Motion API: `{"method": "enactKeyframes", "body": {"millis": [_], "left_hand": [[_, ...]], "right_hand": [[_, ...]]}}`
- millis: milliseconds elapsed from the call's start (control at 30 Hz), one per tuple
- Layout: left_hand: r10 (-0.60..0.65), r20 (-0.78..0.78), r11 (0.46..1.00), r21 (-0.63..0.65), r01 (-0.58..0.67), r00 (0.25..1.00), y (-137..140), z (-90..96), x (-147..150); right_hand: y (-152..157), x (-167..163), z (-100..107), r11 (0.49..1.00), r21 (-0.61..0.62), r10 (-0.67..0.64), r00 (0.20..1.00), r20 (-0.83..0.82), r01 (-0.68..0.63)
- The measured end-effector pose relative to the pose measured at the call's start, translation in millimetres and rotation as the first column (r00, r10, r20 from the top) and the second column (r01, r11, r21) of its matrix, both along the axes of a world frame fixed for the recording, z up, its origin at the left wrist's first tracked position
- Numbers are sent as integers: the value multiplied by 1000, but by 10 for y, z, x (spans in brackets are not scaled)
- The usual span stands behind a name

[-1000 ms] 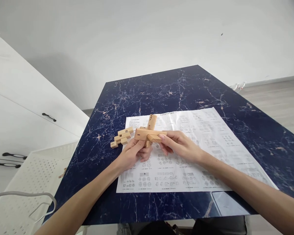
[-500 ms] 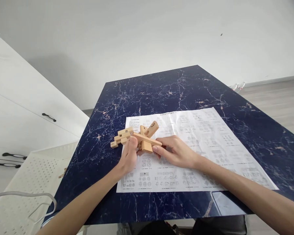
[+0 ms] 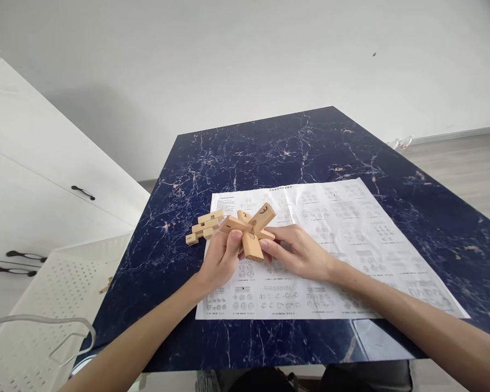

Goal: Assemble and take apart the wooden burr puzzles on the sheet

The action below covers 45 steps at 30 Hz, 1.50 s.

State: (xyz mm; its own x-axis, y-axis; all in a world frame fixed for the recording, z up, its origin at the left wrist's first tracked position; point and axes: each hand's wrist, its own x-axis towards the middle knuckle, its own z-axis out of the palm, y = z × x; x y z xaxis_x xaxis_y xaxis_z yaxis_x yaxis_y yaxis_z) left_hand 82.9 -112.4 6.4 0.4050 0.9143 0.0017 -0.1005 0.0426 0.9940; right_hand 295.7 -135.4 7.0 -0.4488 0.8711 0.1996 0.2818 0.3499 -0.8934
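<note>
Both hands hold a wooden burr puzzle (image 3: pixel 251 228) of crossed bars just above a printed instruction sheet (image 3: pixel 343 234) on a dark blue marble table (image 3: pixel 269 147). My left hand (image 3: pixel 220 261) grips its left bar from below, fingers curled around it. My right hand (image 3: pixel 300 253) pinches its right side with the fingertips. Black marks show on the ends of the bars. A few loose notched wooden pieces (image 3: pixel 204 226) lie on the table just left of the sheet, beyond my left hand.
A white perforated tray (image 3: pixel 44 305) with a wire handle sits low at the left beside the table, a small wooden piece (image 3: pixel 105 286) in it. White cabinets with black handles (image 3: pixel 81 191) stand on the left. A phone or glossy card (image 3: pixel 378 337) lies at the table's near edge.
The puzzle has been turned in my hands: one bar stood upright and now leans to the right, with a short bar pointing toward me. Both hands stayed on it.
</note>
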Motion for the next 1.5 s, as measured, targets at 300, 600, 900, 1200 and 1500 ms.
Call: {"method": "enactKeyframes", "body": {"millis": [300,600,900,1200,1500], "left_hand": [[-144,-147,964,201,172,979,16,70,53],[-465,161,868,-112,484,871,168,90,-21],[-504,341,790,-189,582,794,203,148,-20],[-486,361,803,-176,569,796,171,113,-13],[-522,284,777,-230,586,804,156,100,-42]], "right_hand": [[10,7,12,998,-66,13,989,-148,-23],[28,32,11,988,-146,3,966,-257,-42],[20,23,-9,981,-176,15,939,-343,-80],[26,-5,-20,984,-167,-1,934,-358,-63],[26,82,16,986,-128,74,974,-216,-103]]}}
